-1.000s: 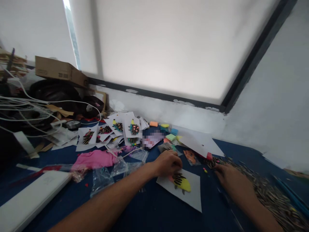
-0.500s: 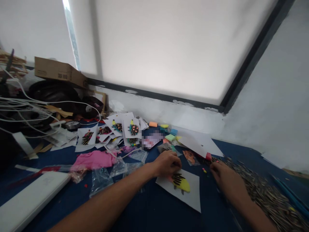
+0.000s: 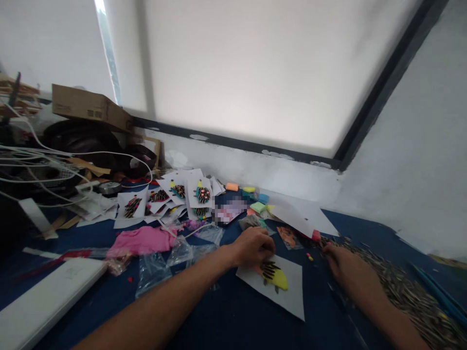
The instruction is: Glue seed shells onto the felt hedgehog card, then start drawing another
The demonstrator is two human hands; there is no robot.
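A sheet of white paper (image 3: 294,301) lies tilted before me on the blue table. On it is a flat yellow clay animal shape (image 3: 280,280) with dark striped sunflower seeds (image 3: 270,266) stuck on like spines and a pinkish part at its left end. My left hand (image 3: 253,246) rests at the paper's upper left, fingers curled over the pinkish end; whatever they hold is hidden. My right hand (image 3: 343,265) is at the near left edge of a pile of sunflower seeds (image 3: 404,291), its fingers closed together beside a red lump (image 3: 315,236). Its fingertips are too small to make out.
Finished seed-covered clay animals on paper (image 3: 202,194) lie at the back left. Pink cloth-like material (image 3: 142,240) and clear plastic bags (image 3: 153,272) lie left of my arm. A phone (image 3: 229,211), coloured clay blocks (image 3: 258,207) and a white box (image 3: 54,296) are around.
My right hand has shifted slightly right along the edge of the seed pile. My left hand and the paper stay nearly where they were.
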